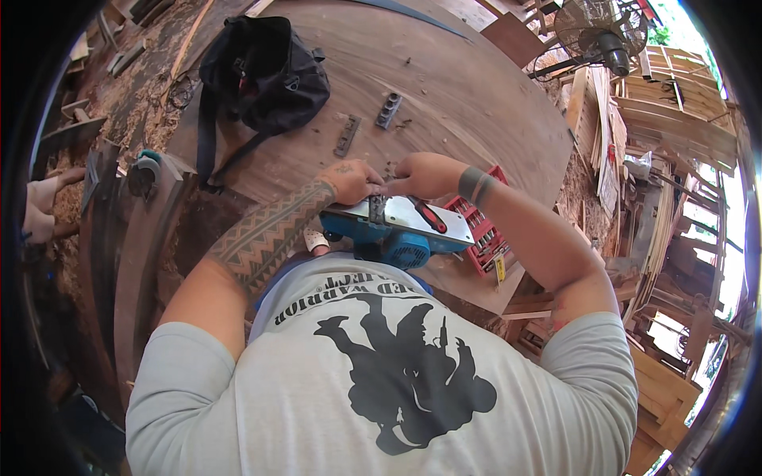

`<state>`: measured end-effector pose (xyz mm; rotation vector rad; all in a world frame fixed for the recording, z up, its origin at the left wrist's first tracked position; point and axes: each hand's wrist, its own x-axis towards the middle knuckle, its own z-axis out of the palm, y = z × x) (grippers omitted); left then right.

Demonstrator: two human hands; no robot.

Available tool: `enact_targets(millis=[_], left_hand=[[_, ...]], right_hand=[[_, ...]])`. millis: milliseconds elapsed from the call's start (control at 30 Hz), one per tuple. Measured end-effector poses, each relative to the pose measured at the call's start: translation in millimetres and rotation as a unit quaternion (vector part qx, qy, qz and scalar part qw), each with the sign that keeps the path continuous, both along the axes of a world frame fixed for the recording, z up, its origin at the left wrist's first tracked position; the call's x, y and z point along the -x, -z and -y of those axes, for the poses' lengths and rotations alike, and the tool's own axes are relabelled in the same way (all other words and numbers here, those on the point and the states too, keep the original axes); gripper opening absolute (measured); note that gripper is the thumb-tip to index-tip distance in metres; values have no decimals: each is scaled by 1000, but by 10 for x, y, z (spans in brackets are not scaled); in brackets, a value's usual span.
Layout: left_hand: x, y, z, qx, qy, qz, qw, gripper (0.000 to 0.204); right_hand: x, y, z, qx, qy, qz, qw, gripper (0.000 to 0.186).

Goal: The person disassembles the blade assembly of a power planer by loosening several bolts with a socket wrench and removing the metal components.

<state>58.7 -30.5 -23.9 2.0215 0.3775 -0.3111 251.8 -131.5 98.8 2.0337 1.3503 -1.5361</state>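
Note:
A blue electric planer (406, 249) lies with its flat metal sole up, close against my shirt at the near edge of the wooden tabletop. Above its dark cutter section (377, 209) my left hand (354, 181) and my right hand (429, 174) meet, fingers bent and pinched together. Whatever small thing they hold is hidden by the fingers. On the sole, just right of the cutter section, rests a red and black screwdriver (429, 215). Two small metal bars, one grey-brown (347, 136) and one bluish grey (388, 110), lie farther off on the wood.
A black backpack (266, 75) sits at the far left of the tabletop (468, 103). Beside the planer, on the right, is an open red tool case (486, 238). A fan (609, 44) stands at the far right near stacked boards (675, 119). Another person's arm shows at the left edge.

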Motion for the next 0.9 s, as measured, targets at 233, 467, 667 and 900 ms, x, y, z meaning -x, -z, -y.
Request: enact_targets(millis=[233,467,667,900], left_hand=[[-66,-214,1,-16,5,-57,998,28],[-16,-81,-4,-49,15,-29,998,33],[-41,-91,-10,-77,32,-24,996,33],[-23,-112,-27,-50,30,-36,998,31]], right_hand=[[-314,343,158,-333,-198,-106,916,46],[-116,131,48,-178,-57,-90,978,39],[-21,-43,4,-105,-60,-15,993,52],[-20,-145,192,-222,-95,-81,967,40]])
